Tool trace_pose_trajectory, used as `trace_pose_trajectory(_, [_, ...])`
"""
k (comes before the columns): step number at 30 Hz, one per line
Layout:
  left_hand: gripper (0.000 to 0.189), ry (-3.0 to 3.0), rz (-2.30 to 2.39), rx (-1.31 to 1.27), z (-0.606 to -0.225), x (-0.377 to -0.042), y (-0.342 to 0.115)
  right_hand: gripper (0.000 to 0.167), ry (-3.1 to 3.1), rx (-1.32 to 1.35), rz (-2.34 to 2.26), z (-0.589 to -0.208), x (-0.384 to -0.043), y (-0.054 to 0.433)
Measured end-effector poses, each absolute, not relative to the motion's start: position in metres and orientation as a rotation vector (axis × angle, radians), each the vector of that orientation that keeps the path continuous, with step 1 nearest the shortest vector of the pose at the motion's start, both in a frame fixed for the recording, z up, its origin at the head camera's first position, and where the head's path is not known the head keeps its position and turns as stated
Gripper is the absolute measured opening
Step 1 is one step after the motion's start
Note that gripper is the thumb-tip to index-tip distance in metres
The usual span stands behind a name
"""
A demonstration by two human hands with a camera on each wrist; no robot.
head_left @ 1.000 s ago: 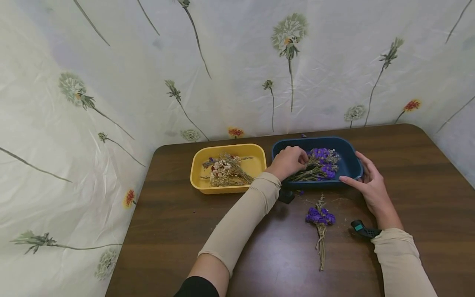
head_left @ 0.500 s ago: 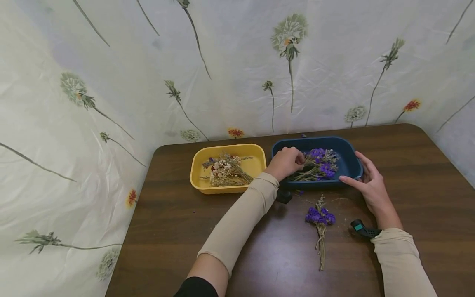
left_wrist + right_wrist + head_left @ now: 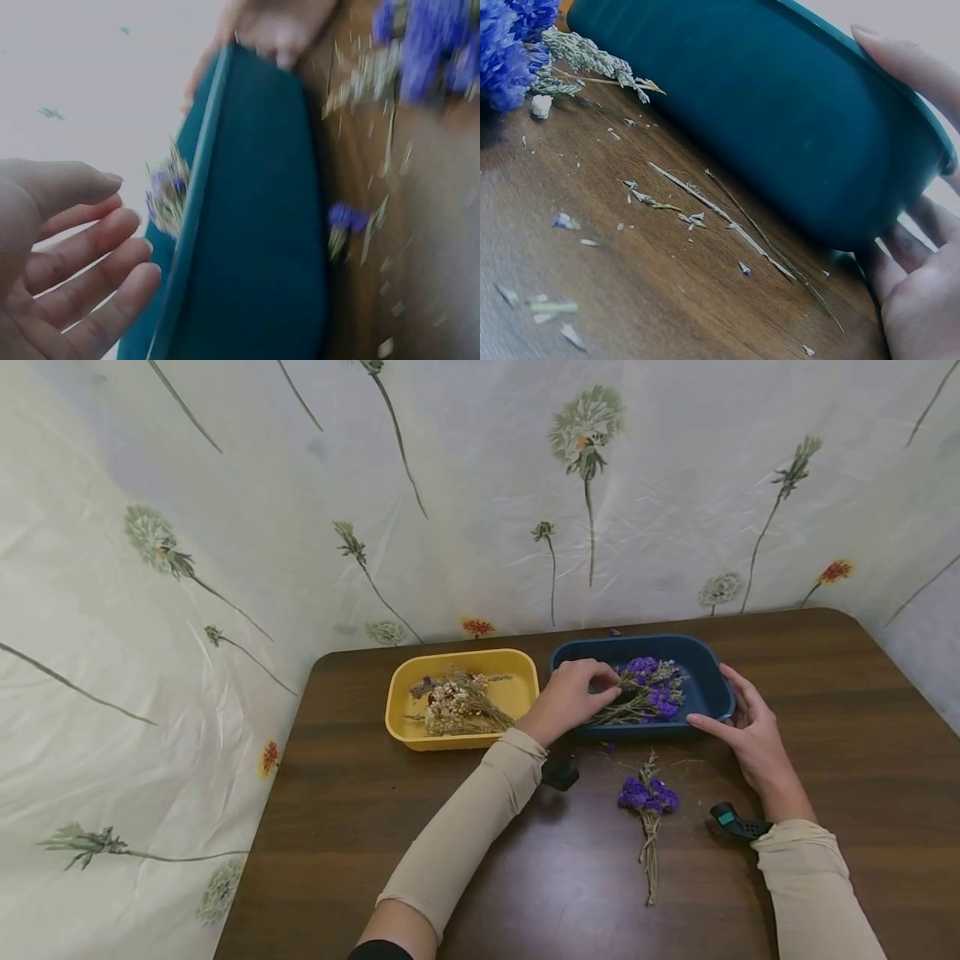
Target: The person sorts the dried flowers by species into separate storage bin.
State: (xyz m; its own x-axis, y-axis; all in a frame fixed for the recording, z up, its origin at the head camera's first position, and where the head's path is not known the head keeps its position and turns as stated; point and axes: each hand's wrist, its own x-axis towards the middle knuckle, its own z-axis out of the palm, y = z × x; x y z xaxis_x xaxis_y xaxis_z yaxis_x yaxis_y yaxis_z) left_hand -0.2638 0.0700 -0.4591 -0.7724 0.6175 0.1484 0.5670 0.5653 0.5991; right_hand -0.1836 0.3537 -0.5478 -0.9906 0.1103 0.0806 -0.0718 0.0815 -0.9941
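My left hand (image 3: 573, 693) hovers over the left part of the blue tray (image 3: 708, 685). In the left wrist view its fingers (image 3: 90, 244) are loosely bent, thumb apart, and nothing lies between them. Bunches of dried purple flowers (image 3: 660, 700) lie in the tray, stems to the left, just beyond those fingertips. At the tray's right end my right hand (image 3: 750, 743) grips it, thumb over the rim and fingers around the end wall. The right wrist view shows the tray's outer wall (image 3: 780, 112) beside that hand. A tied purple bouquet (image 3: 649, 797) lies on the table before the tray.
To the left stands a yellow tray (image 3: 397, 710) with dried cream-white flowers (image 3: 453, 702). Stem scraps (image 3: 720, 214) and petal crumbs litter the brown wooden table (image 3: 337, 827). A flower-printed curtain (image 3: 480, 510) hangs behind the table.
My left hand has moved slightly left and toward me, and its thumb and fingers have parted above the stems. The right hand keeps its grip on the blue tray.
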Motion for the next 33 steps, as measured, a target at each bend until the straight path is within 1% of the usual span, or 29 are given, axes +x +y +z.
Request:
trace_pose_trajectory(6, [0.015,2.635,1.17,1.187,-0.463,-0.234,0.059,0.089,-2.206,-0.043,2.037,-0.547,-0.185,0.353])
trace_pose_trajectory(10, [0.012,2.637,1.129,1.217,-0.471,-0.21,0.051,0.09,-2.211,-0.044,2.031,-0.548,-0.186,0.354])
trace_pose_trajectory(20, [0.017,2.613,0.982,1.263,-0.496,-0.159,0.045,0.089,-2.209,-0.055,2.018,-0.552,-0.184,0.354])
trace_pose_trajectory(28, [0.02,2.59,0.943,1.24,-0.505,-0.137,0.05,0.089,-2.162,-0.041,2.035,-0.551,-0.183,0.352])
trace_pose_trajectory(33, [0.027,2.628,0.89,1.222,-0.514,-0.129,0.057,0.089,-2.157,-0.04,2.048,-0.551,-0.183,0.352])
